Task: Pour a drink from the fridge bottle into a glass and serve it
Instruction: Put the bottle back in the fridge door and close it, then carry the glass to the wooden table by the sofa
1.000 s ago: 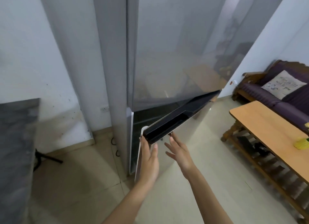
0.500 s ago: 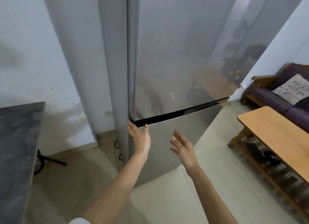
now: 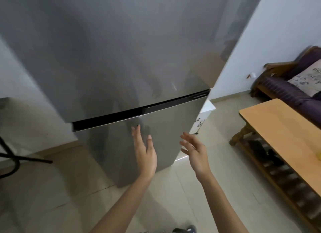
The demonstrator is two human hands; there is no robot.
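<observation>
Brushed-steel fridge (image 3: 121,67): tall, two doors, both shut; black handle groove (image 3: 139,111) runs crosswise between them.
Left hand (image 3: 145,154): fingers spread, empty, just below the groove, at or touching the lower door (image 3: 147,137).
Right hand (image 3: 196,154): fingers spread, empty, clear of the door's right edge.
Nearer hand: left.
Bottle, glass: not visible; bottle presumably inside the fridge.
Wooden surface (image 3: 281,128): right, well apart.

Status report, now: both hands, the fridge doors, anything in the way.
Left hand open, flat near lower fridge door. Right hand open, empty, clear of it. Both doors shut; no bottle or glass in view. Nothing blocking.
</observation>
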